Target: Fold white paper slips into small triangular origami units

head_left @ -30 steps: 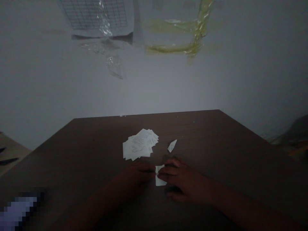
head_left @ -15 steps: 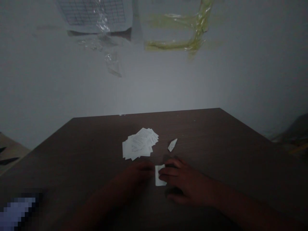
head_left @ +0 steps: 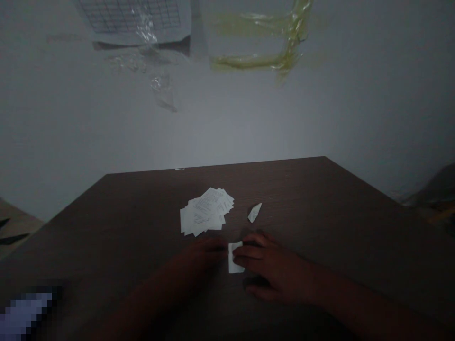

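A small folded piece of white paper [head_left: 232, 265] lies on the dark brown table in front of me. My right hand [head_left: 268, 267] rests over its right side, fingers stretched out and apart, with the fingertips on the paper. On the other side, my left hand [head_left: 208, 251] reaches to the paper's left edge, its fingers extended; dim light blurs their detail. Beyond my left hand is a loose, fanned pile of printed paper slips [head_left: 208, 210]. A separate folded paper piece [head_left: 254, 213] sits past my right hand.
The brown table [head_left: 320, 203] meets a pale wall [head_left: 241, 123] at its far edge. A gridded sheet [head_left: 135, 16] and yellow tape [head_left: 249, 62] are stuck on the wall. A blurred, pixelated object [head_left: 24, 312] lies at the near left.
The view has shifted slightly. Both hands keep nearly the same places around the small folded paper, and the pile and the separate piece have not moved.
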`<state>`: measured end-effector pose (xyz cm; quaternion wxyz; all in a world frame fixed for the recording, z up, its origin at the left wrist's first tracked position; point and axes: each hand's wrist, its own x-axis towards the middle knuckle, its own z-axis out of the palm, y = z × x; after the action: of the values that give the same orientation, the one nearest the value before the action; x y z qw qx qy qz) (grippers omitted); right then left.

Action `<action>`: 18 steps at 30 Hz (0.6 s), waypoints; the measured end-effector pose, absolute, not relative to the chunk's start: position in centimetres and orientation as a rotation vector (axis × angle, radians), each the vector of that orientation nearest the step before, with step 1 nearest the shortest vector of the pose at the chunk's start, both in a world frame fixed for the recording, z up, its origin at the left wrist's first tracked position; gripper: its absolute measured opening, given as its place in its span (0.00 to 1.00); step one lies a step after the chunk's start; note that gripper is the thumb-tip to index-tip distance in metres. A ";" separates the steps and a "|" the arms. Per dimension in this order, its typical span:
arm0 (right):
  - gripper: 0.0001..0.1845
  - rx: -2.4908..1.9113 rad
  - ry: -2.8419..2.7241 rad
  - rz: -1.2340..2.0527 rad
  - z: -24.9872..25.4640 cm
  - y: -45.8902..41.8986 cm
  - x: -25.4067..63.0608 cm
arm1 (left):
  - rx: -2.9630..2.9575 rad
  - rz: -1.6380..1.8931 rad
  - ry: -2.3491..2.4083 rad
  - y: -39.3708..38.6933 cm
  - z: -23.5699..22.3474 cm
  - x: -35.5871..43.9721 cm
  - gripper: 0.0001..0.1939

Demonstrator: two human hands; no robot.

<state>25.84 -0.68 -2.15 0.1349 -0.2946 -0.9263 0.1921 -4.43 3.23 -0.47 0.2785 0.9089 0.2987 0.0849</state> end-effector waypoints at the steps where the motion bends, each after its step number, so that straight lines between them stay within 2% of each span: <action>1: 0.29 -0.853 -2.688 0.557 -2.1 -0.7 25.8 | 2.440 0.240 0.799 3.3 -0.7 -4.5 0.28; 8: 0.30 -0.866 -2.698 0.568 -2.0 -0.6 25.8 | 2.365 0.322 0.793 3.8 -1.8 -5.2 0.27; 18: 0.29 -0.866 -2.676 0.576 -1.9 -0.5 25.7 | 2.298 0.281 0.871 3.1 0.1 -5.7 0.30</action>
<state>25.74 -0.54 -1.91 0.1351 -0.2988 -0.9235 0.1990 -5.68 3.10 0.09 0.3278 0.8776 0.3328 0.1073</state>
